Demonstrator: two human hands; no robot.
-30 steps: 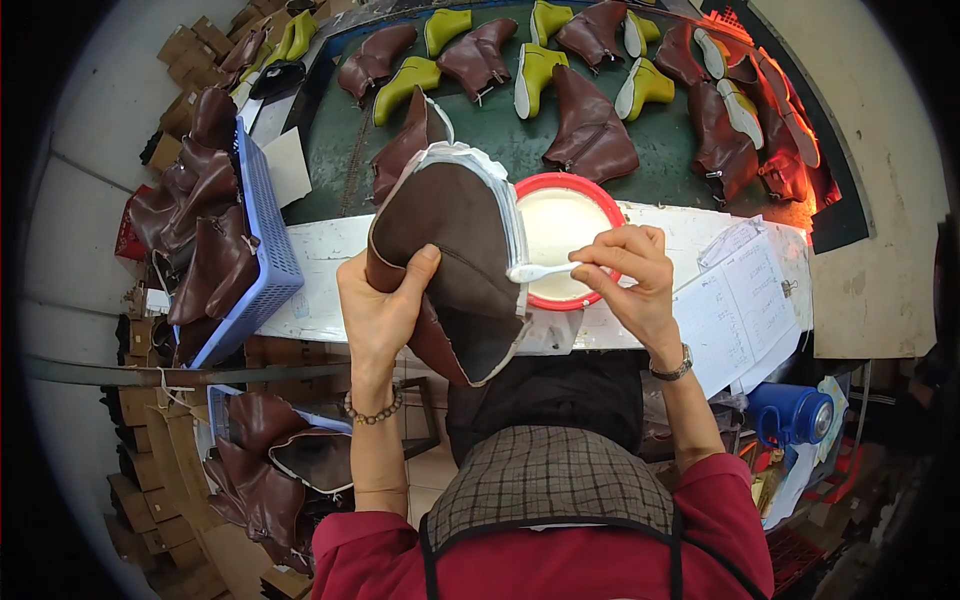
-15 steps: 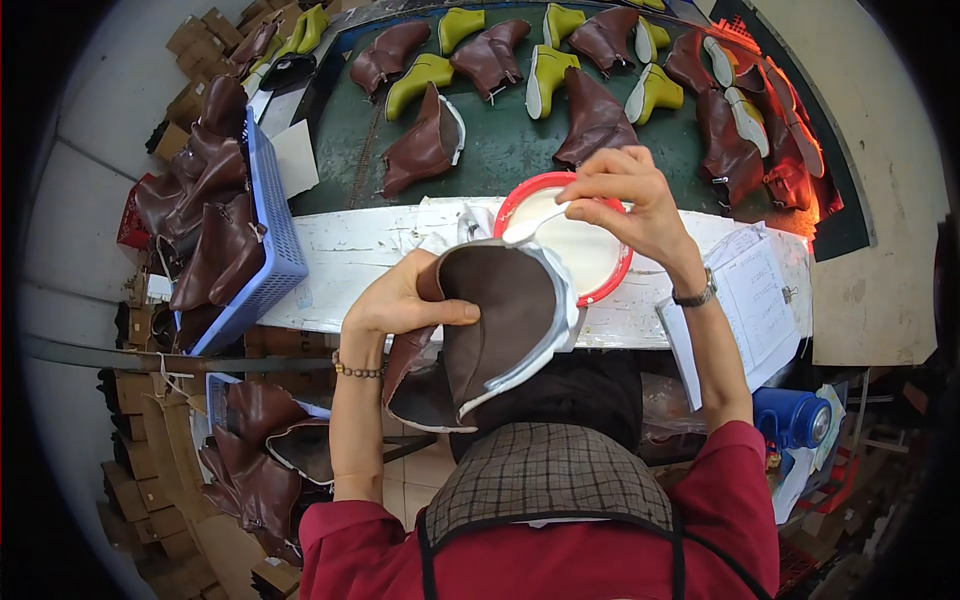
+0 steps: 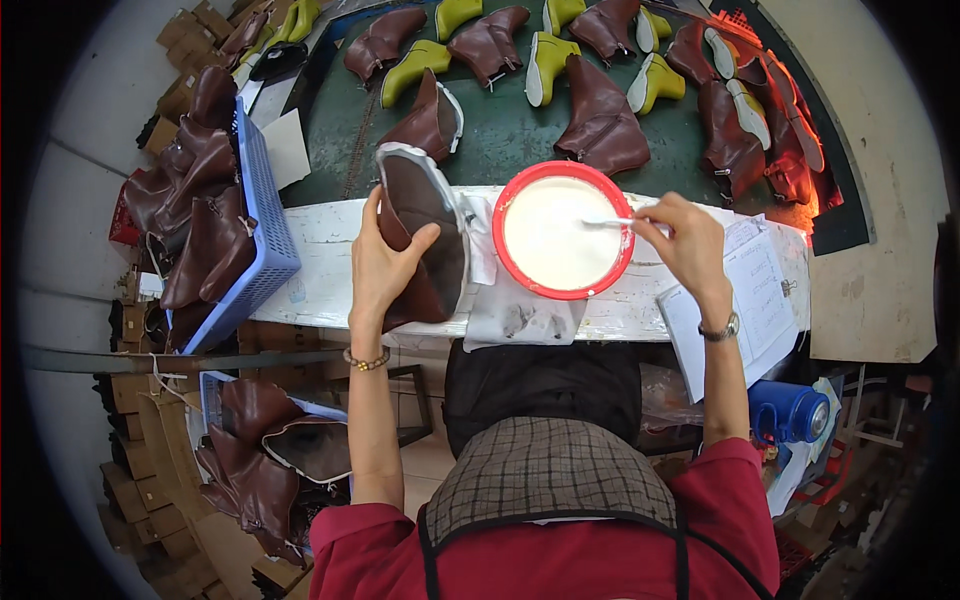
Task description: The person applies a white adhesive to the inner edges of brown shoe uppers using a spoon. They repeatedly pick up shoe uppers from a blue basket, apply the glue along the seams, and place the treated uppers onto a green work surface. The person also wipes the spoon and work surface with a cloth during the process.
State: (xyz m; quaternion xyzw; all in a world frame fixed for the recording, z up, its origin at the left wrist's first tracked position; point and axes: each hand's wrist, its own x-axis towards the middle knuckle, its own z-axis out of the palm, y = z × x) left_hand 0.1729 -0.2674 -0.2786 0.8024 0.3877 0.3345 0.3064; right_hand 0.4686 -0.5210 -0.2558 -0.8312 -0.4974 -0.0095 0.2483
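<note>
My left hand (image 3: 385, 262) is closed around a brown leather boot upper (image 3: 445, 280), thumb on its dark lining, fingers behind. The upper stands tilted over the white bench, its open edge turned up and partly coated white. In my right hand (image 3: 688, 245) a small brush (image 3: 605, 222) is pinched between the fingers, its white tip over or in the thick white liquid (image 3: 550, 245). That liquid fills a red-rimmed bowl (image 3: 622, 265) on the bench, to the right of the upper. A white-stained sheet (image 3: 490, 318) lies below the bowl.
Brown boots (image 3: 605, 125) and yellow-green lasts (image 3: 655, 85) lie on a green conveyor (image 3: 330, 150) beyond the bench (image 3: 320, 300). Blue baskets (image 3: 275, 235) of uppers stand left. To the right are papers (image 3: 755, 300), a blue flask (image 3: 790, 412) and a glowing red heater (image 3: 800, 215).
My left hand has turned the upper and moved it up and left, away from the bowl. The brush has left the upper's edge and moved right to the bowl's liquid.
</note>
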